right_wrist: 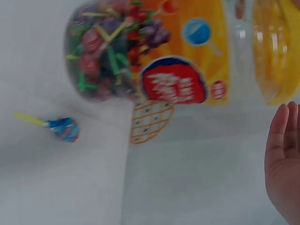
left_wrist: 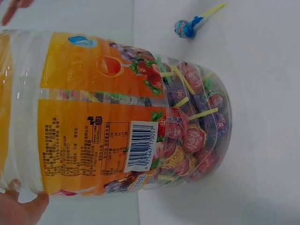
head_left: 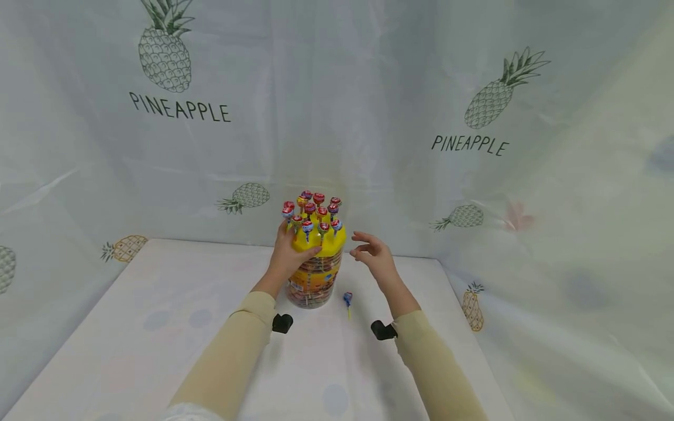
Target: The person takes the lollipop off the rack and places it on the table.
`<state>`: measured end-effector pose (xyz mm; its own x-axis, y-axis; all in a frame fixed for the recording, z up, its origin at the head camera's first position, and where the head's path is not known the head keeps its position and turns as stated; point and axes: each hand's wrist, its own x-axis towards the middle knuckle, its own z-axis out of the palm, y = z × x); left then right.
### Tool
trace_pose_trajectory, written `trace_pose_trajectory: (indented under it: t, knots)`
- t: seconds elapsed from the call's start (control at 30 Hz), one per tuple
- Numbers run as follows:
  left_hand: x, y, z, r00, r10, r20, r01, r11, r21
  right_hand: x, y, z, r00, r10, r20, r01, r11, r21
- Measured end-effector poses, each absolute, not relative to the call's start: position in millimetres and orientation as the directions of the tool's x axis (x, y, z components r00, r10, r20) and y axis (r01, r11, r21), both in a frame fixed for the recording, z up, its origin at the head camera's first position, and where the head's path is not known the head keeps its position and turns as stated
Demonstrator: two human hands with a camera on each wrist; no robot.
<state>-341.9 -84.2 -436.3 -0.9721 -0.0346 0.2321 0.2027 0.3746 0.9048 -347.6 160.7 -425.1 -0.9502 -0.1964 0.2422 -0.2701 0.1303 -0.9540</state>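
Note:
A clear plastic jar (head_left: 312, 289) with an orange label stands upright on the table, holding wrapped lollipops (left_wrist: 194, 136) in its lower part. Its yellow lid (head_left: 334, 245) bears several lollipops (head_left: 309, 209) standing stick-down. My left hand (head_left: 286, 256) grips the jar near the lid from the left, thumb across the front. To the right of the lid, my right hand (head_left: 377, 258) is raised with loosely bent fingers, apart from the jar and with nothing visible in it. One blue-wrapped lollipop (head_left: 348, 298) with a yellow stick lies on the table beside the jar's base.
The white table (head_left: 210, 362) has its back edge just behind the jar. A pale curtain (head_left: 337, 117) printed with pineapples hangs behind and at the sides. Dark wrist-camera mounts (head_left: 282, 323) stick out from both sleeves.

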Motion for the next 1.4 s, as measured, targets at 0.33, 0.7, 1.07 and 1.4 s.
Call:
trace_pose_trajectory:
  t: [0.33,0.7,1.07,1.4]
  knots:
    - [-343,-85,-438,-0.974,-0.038,0.222,0.193,0.366,0.910,-353,143,-377,-0.936,-0.191,0.297,-0.317,0.088,-0.944]
    - [-341,-86,-437,-0.970,-0.025,0.242,0.217,0.362,0.906,-369,124,-356,-0.934,-0.224,0.277,-0.304,0.096,-0.948]
    - [-340,-84,-436,-0.976,-0.034,0.216,0.187,0.387,0.903,-376,112,-355,-0.923,-0.273,0.271,-0.305,0.088,-0.948]
    - [-343,-85,-438,-0.975,-0.034,0.221,0.192,0.378,0.906,-374,111,-351,-0.917,-0.260,0.302,-0.330,0.069,-0.941]
